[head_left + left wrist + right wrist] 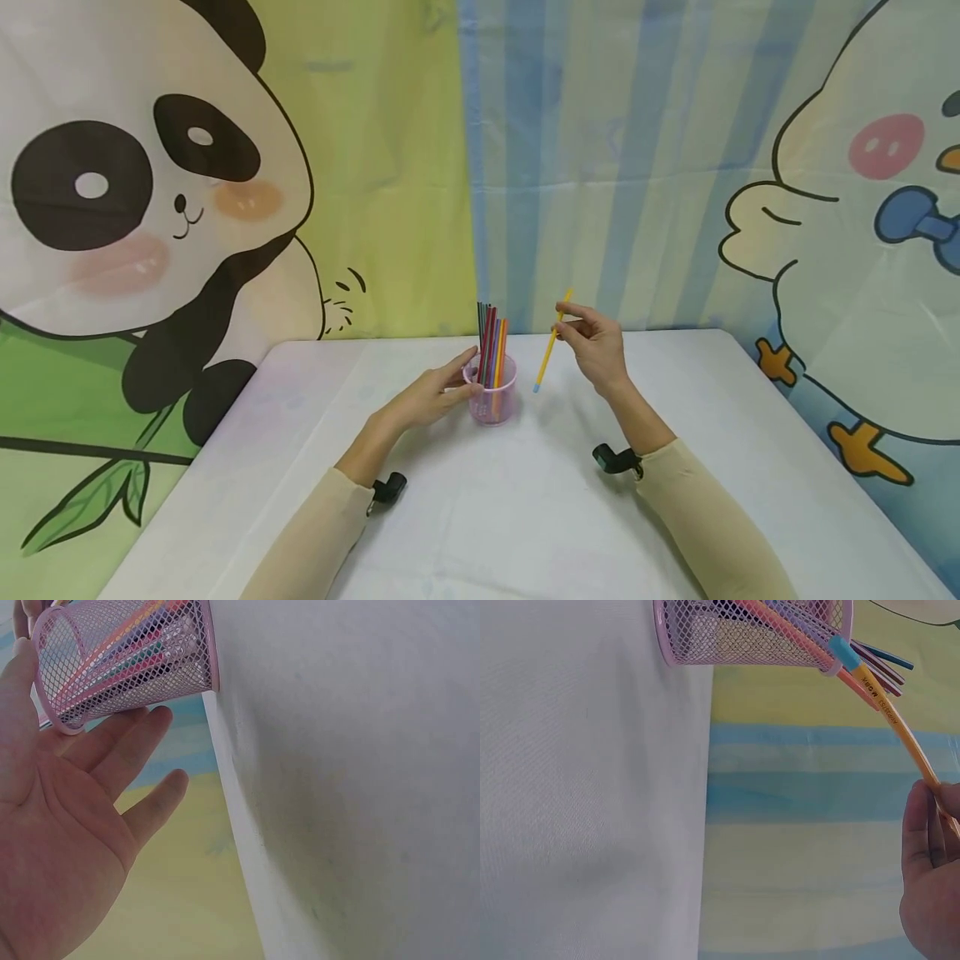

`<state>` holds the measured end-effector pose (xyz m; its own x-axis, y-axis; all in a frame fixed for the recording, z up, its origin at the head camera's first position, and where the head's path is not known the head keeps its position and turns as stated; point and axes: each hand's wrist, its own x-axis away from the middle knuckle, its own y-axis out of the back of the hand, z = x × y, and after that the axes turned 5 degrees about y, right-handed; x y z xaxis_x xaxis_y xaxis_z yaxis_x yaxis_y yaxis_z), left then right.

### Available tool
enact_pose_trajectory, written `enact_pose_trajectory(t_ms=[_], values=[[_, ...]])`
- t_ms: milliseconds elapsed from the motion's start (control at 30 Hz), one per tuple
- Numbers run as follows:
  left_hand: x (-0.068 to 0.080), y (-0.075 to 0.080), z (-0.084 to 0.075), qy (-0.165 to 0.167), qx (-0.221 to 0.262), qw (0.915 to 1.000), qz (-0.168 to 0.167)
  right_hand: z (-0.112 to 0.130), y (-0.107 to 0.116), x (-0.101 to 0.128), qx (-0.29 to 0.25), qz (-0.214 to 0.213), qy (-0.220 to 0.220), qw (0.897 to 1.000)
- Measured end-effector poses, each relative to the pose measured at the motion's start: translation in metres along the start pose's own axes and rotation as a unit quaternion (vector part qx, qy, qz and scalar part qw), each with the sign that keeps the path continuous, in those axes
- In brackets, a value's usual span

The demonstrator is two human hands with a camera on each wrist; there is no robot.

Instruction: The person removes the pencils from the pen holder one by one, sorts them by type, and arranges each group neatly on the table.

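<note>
A pink mesh cup [495, 408] stood upright on the white table [480, 517], toward its far edge and near the middle. The left hand [427, 396] held it from the left: thumb near the near side of the rim, index finger toward the far side, the other fingers reaching out beside the mesh, as the left wrist view showed. That grip probably served to steady a light cup without covering its mouth.

Inside, a bunch of coloured pencils [492, 342] stood on end, their upper parts above the rim. They were longer than the cup was deep, so they likely leaned on its wall for support.

The right hand [600, 350] pinched 1 yellow pencil [550, 350] between its thumb and fingertips, well above the table and just to the right of the cup. The pencil slanted, its blue end low and to the left, its other end up and to the right. Being held high on the shaft left the lower length free, presumably so that the fingers kept away from the rim. Pencil and cup looked apart in the head view.

Each wrist bore 1 small black camera [615, 458], apparently angled for watching its hand.
</note>
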<state>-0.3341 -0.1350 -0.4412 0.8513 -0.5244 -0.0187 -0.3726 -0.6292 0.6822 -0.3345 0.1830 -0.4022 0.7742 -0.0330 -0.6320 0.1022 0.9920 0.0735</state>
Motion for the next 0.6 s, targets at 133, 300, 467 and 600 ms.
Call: enact_pose_trajectory(t_ms=[133,300,467,600], values=[[0.0014,0.0026,-0.0005,0.0,-0.004,1.0,-0.002,0.0002,-0.0014,-0.0006,0.01,0.026,0.004,1.0],[0.0018,0.0046,-0.0015,0.0,-0.001,1.0,0.001,0.0016,0.0003,-0.0006,0.024,0.069,-0.018,0.997],[0.0022,0.0037,-0.0015,0.001,0.002,1.0,0.005,0.0013,0.0032,0.001,0.043,0.089,-0.061,0.993],[0.0014,0.0024,-0.0022,0.0,0.005,1.0,0.006,0.0004,0.0045,0.0026,0.048,0.097,-0.077,0.991]])
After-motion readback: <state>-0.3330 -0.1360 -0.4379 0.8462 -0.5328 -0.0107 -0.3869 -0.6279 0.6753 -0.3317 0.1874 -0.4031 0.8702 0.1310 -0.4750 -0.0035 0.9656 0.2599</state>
